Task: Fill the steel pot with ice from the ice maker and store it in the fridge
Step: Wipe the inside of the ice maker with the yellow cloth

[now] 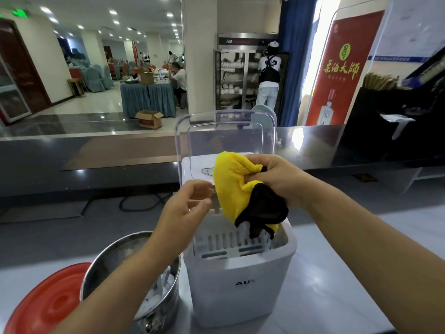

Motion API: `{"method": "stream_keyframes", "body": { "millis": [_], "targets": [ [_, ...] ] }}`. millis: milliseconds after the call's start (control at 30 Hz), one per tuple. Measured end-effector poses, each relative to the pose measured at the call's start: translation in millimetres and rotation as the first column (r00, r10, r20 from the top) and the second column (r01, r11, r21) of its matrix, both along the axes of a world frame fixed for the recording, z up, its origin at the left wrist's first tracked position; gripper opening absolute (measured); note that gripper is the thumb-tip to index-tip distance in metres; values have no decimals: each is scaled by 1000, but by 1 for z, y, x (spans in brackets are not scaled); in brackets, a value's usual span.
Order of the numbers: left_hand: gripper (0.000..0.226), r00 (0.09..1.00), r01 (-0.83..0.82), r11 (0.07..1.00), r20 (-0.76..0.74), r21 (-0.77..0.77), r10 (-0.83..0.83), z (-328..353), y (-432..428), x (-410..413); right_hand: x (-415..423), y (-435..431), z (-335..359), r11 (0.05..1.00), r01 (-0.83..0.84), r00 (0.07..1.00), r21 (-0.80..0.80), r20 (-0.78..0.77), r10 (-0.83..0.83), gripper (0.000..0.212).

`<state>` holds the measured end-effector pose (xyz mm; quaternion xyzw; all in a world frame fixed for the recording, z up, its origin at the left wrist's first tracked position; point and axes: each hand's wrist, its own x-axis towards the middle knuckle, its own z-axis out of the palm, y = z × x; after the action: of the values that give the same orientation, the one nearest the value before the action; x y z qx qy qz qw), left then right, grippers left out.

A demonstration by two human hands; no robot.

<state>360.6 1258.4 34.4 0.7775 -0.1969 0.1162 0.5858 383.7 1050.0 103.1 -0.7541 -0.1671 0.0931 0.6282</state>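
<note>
Above the open ice maker (240, 276), the right hand (277, 179) is clenched on a yellow and black cloth (243, 196), which hangs down into the machine's top opening and touches the white slotted basket (226, 239) inside. The left hand (190, 201) hovers just beside the cloth with its fingers loosely curled and apart, holding nothing. The clear lid (226, 138) stands tipped up at the back. The steel pot (115, 256) sits on the counter (337, 273) just left of the machine, below the left forearm, with ice (154, 297) already showing inside. An orange lid (48, 302) lies further left. The pot is down and to the left of both hands, so the free left hand is much nearer to it. No fridge can be identified here.
</note>
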Motion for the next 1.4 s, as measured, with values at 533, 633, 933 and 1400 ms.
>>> {"method": "stream_keyframes", "body": {
  "millis": [533, 633, 933, 1400],
  "targets": [
    [48, 895, -399, 779, 390, 484, 216, 28, -14, 6, -7, -24, -36, 658, 597, 800, -460, 271, -536, 9],
    [40, 926, -354, 531, 369, 770, 81, 24, -29, 2, -6, -30, -58, 559, 593, 770, -579, 206, -604, 17],
    [49, 971, -10, 164, -29, 986, 237, -13, -67, 18, 2, -28, -76, 677, 446, 843, -586, 21, -537, 30],
    [21, 932, -29, 530, -169, 847, 321, -22, -91, 29, 23, -49, -80, 678, 287, 929, -676, 22, -371, 30]
  ]
}}
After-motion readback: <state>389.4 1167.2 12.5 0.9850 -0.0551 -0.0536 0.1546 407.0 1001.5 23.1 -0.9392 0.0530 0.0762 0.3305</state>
